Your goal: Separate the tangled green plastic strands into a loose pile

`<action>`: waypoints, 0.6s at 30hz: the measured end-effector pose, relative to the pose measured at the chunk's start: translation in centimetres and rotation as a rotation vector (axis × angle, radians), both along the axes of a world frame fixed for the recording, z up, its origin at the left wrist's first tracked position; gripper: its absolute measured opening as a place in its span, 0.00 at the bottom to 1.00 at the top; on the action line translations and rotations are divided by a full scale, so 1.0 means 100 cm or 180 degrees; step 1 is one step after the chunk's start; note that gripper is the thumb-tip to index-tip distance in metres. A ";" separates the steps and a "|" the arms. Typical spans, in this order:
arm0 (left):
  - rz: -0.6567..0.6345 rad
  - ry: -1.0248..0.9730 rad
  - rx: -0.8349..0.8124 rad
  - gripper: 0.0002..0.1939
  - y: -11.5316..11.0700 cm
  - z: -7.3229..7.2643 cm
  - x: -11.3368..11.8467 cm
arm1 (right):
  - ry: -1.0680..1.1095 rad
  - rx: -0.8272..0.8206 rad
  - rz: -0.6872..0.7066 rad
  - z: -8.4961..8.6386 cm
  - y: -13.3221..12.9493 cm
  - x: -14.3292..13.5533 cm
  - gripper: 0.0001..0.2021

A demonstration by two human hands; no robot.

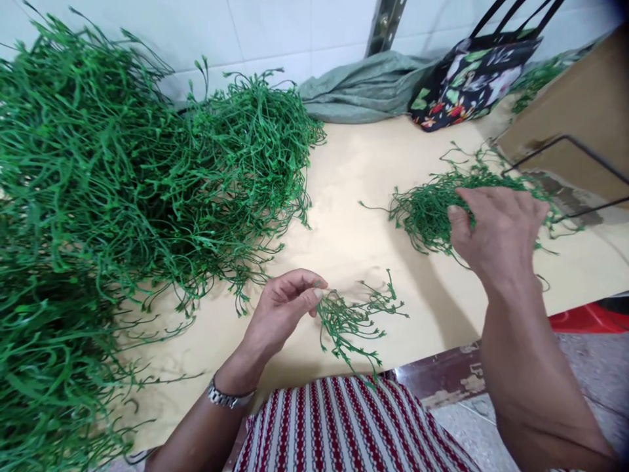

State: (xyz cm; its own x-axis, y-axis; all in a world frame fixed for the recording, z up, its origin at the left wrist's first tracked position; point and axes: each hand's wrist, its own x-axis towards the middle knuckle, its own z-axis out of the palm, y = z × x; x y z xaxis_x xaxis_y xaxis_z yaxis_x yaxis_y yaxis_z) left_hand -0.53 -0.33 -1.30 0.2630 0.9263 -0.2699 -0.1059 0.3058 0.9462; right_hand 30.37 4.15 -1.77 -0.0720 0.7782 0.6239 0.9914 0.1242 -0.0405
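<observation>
Pinched between the thumb and fingers of my left hand (pixel 289 303) is a small bunch of thin green plastic-looking stems (pixel 351 318). Its branching, bud-like tips fan out to the right, just above the table and close to my lap. My right hand (pixel 501 226) is over a smaller pile of green stems (pixel 425 213) on the right. The thumb and index finger there are apart, with no stem visible between them. My other right fingertips are hidden behind the hand, so I cannot see whether they touch the pile.
A large heap of green stems (pixel 147 170) covers the table's left side. At the back lie a grey-green cloth (pixel 363 85) and a flowered bag (pixel 466 82). A cardboard piece (pixel 574 111) with a black wire frame (pixel 594 157) stands right, on the pale tabletop (pixel 354 170).
</observation>
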 end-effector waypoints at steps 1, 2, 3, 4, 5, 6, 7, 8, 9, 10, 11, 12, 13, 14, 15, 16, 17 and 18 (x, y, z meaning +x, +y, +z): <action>0.0040 -0.0043 0.0000 0.05 0.000 0.001 0.002 | 0.0213 0.0015 0.0248 0.011 -0.008 -0.017 0.09; 0.0067 -0.0054 0.0019 0.05 0.000 0.002 0.003 | 0.0477 -0.0101 0.0751 0.021 -0.017 -0.035 0.07; 0.0087 -0.0035 0.0039 0.04 -0.001 0.003 0.004 | 0.0856 -0.0334 0.1329 0.028 -0.026 -0.055 0.05; 0.0098 -0.0014 0.0061 0.04 -0.001 0.004 0.006 | 0.1181 -0.0668 0.1839 0.032 -0.035 -0.074 0.05; 0.0098 -0.0001 0.0081 0.05 -0.002 0.006 0.007 | 0.1279 -0.1140 0.2234 0.034 -0.043 -0.092 0.06; 0.0085 0.0001 0.0099 0.05 -0.004 0.007 0.008 | 0.1289 -0.1470 0.2437 0.034 -0.049 -0.108 0.07; 0.0057 -0.0005 0.0114 0.06 -0.005 0.008 0.009 | 0.1239 -0.1719 0.2511 0.032 -0.054 -0.121 0.09; 0.0022 -0.0010 0.0134 0.06 -0.007 0.008 0.010 | 0.1173 -0.1881 0.2488 0.029 -0.057 -0.130 0.11; -0.0019 -0.0005 0.0163 0.06 -0.008 0.008 0.010 | 0.1139 -0.1941 0.2401 0.025 -0.059 -0.137 0.12; -0.0070 0.0005 0.0200 0.06 -0.009 0.008 0.010 | 0.1150 -0.1951 0.2305 0.021 -0.061 -0.140 0.13; -0.0133 0.0023 0.0233 0.07 -0.011 0.008 0.010 | 0.1217 -0.1939 0.2224 0.018 -0.061 -0.141 0.13; -0.0206 0.0039 0.0264 0.07 -0.012 0.007 0.009 | 0.1325 -0.1926 0.2179 0.014 -0.061 -0.141 0.12; -0.0287 0.0053 0.0301 0.08 -0.012 0.007 0.008 | 0.1452 -0.1939 0.2172 0.012 -0.061 -0.140 0.12; -0.0365 0.0065 0.0345 0.09 -0.013 0.006 0.007 | 0.1582 -0.1977 0.2204 0.010 -0.060 -0.138 0.11; -0.0423 0.0080 0.0395 0.10 -0.013 0.006 0.006 | 0.1707 -0.2025 0.2277 0.009 -0.060 -0.136 0.10; -0.0456 0.0100 0.0459 0.11 -0.013 0.006 0.005 | 0.1808 -0.2065 0.2384 0.008 -0.060 -0.135 0.09; -0.0467 0.0128 0.0535 0.11 -0.013 0.005 0.004 | 0.1872 -0.2086 0.2509 0.007 -0.060 -0.134 0.08; -0.0469 0.0158 0.0620 0.11 -0.013 0.005 0.004 | 0.1907 -0.2069 0.2633 0.006 -0.060 -0.134 0.07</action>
